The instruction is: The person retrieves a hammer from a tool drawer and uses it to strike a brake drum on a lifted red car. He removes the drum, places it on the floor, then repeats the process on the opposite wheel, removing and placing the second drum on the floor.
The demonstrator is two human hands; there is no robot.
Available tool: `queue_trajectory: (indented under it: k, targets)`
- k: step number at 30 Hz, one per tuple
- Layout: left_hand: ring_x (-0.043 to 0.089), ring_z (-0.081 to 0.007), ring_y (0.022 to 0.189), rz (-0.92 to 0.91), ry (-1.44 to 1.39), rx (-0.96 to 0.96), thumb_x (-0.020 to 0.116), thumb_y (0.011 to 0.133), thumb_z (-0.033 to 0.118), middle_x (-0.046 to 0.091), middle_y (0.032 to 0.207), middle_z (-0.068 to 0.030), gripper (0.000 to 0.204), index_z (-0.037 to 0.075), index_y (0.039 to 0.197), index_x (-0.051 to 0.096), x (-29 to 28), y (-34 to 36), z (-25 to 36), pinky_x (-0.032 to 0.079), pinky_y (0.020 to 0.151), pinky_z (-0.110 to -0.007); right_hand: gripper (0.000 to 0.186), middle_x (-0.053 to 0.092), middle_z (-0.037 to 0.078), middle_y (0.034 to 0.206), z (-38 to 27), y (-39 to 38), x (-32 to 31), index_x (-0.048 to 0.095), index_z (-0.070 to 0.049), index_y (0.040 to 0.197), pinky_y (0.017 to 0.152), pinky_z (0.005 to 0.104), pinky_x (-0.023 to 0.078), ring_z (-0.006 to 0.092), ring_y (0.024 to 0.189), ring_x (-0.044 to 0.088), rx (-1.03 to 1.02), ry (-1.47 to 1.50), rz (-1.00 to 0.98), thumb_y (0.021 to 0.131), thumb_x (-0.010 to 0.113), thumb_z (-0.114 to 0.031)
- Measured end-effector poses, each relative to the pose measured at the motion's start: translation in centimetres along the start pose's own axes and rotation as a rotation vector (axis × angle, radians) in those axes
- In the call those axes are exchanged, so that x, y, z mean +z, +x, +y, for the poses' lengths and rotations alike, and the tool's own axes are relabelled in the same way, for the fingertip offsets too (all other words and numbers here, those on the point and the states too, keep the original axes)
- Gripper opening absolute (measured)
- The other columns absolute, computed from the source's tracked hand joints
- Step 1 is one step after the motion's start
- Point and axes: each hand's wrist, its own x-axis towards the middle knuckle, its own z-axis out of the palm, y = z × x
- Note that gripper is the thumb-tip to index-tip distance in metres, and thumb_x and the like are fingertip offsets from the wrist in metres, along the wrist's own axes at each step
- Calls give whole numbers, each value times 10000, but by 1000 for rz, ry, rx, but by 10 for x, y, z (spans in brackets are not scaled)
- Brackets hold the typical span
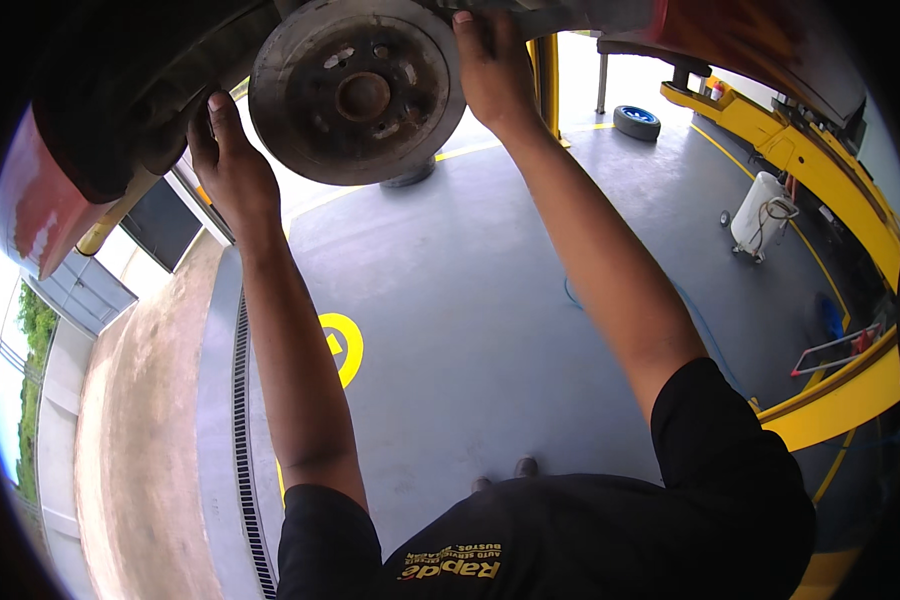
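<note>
A worn brake disc with a rusty hub centre faces me at the top, under the raised car. To its left, my left hand reaches up with thumb and fingers apart, near the dark wheel-well parts. A gap shows between that hand and the disc. My right hand is raised at the disc's right edge. Its thumb points up beside the rim and its fingers are stretched upward; whether they touch the disc I cannot tell.
Red body panels flank the wheel well. Yellow lift arms stand at the right. A white tank on wheels, a wheel with a blue rim and a blue hose are on the grey floor. A drain grate runs at the left.
</note>
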Motion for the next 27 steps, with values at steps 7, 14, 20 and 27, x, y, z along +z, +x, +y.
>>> queue_trajectory:
  k: [7, 14, 20, 27]
  targets:
    - [627, -317, 1257, -240, 244, 33, 482, 1077, 483, 668, 1357, -188, 563, 61, 1428, 608, 30, 25, -26, 427, 1099, -403, 623, 467, 279, 1505, -20, -2, 13, 380, 23, 1524, 1172, 453, 334, 416, 1412, 445, 3, 348, -33, 1111, 384, -443]
    - [632, -258, 1210, -374, 18, 87, 478, 1101, 386, 683, 1300, -156, 495, 21, 1410, 607, 17, 42, -53, 447, 1073, -347, 595, 539, 271, 1460, -2, -28, 31, 475, 58, 1474, 1152, 422, 373, 379, 1385, 501, 12, 360, 102, 1097, 481, -402]
    - [562, -291, 1331, -144, -247, -43, 457, 1097, 431, 583, 1447, -154, 547, 91, 1524, 487, 30, -22, -47, 432, 1130, -422, 522, 600, 209, 1392, -20, 30, 12, 527, 28, 1455, 1028, 337, 483, 255, 1264, 588, -26, 499, -188, 1086, 549, -341]
    - [604, -292, 1272, -32, -372, -92, 429, 1113, 425, 596, 1399, -181, 549, 61, 1523, 468, 35, -44, -43, 522, 1020, -415, 447, 602, 133, 1381, -31, 41, 6, 572, 23, 1423, 1030, 296, 484, 194, 1226, 591, 62, 748, -330, 1059, 610, -234]
